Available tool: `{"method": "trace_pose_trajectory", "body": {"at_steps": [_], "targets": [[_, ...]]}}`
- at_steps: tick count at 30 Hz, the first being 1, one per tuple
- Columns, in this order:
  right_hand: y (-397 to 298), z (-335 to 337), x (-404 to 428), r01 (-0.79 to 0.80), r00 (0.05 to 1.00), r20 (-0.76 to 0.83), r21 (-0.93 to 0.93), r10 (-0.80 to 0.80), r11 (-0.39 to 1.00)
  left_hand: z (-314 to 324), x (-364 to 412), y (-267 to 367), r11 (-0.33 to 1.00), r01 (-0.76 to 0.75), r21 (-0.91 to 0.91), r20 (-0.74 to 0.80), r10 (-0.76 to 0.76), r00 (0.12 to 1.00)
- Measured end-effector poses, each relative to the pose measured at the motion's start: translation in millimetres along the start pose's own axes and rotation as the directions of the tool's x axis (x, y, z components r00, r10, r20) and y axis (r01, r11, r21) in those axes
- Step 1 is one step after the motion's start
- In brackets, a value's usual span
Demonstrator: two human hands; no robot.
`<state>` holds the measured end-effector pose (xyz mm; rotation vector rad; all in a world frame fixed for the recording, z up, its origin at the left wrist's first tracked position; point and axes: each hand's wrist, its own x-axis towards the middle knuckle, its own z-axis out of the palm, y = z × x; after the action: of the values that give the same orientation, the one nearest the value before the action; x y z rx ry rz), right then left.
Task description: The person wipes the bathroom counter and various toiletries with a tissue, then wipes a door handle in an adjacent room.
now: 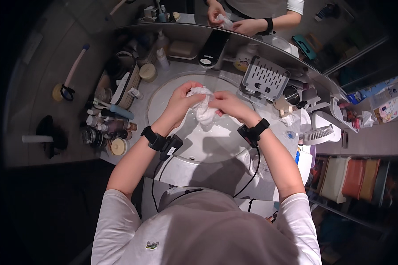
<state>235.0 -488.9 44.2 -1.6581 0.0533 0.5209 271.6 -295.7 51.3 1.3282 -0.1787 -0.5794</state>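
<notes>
A bunched, wet-looking white cloth [204,107] hangs between my two hands, over a white oval washbasin [205,150]. My left hand [184,101] grips its left and upper side, with the thumb lying across the front. On the right side, the fingers of my right hand [227,105] pinch the folds. The cloth's lower end droops above the bowl, where some water or wet sheen shows. Behind the basin stands a black and silver tap unit [212,53]. Each wrist wears a black strap with a small device and a cable. The mirror repeats both hands and the cloth.
Left of the basin stand a woven basket [127,87], a round cream jar [148,73], an electric toothbrush [121,111] and several small bottles. To the right are a grey slotted rack [265,78], a metal-lined cup [288,97] and a small white fan [318,134]. A mirror [172,29] borders the counter's back.
</notes>
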Motion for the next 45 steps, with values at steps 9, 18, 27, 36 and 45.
{"method": "trace_pose_trajectory", "body": {"at_steps": [9, 18, 27, 36, 45], "targets": [[-14.4, 22.2, -2.4, 0.007, 0.995, -0.08, 0.598, 0.051, 0.802, 10.5, -3.1, -7.9, 0.782, -0.463, 0.417, 0.125, 0.455, 0.882], [-10.0, 4.2, -1.2, 0.216, 0.961, -0.251, 0.437, -0.112, 0.873, 17.1, -16.2, 8.0, 0.752, -0.48, 0.452, 0.223, 0.426, 0.877], [-64.8, -31.9, 4.9, 0.561, 0.477, -0.511, -0.449, -0.715, 0.695, 4.8, 8.8, -7.1, 0.704, -0.299, 0.644, -0.111, 0.473, 0.874], [-66.9, -27.8, 57.0, 0.281, 0.509, 0.039, -0.952, -0.86, 0.123, 11.4, 44.9, 6.2, 0.979, -0.2, -0.032, -0.008, 0.2, 0.98], [-74.3, -51.5, 72.2, 0.256, 0.663, -0.161, -0.87, -0.731, 0.423, 11.4, 44.3, 8.8, 0.981, -0.196, -0.008, 0.053, 0.196, 0.979]]}}
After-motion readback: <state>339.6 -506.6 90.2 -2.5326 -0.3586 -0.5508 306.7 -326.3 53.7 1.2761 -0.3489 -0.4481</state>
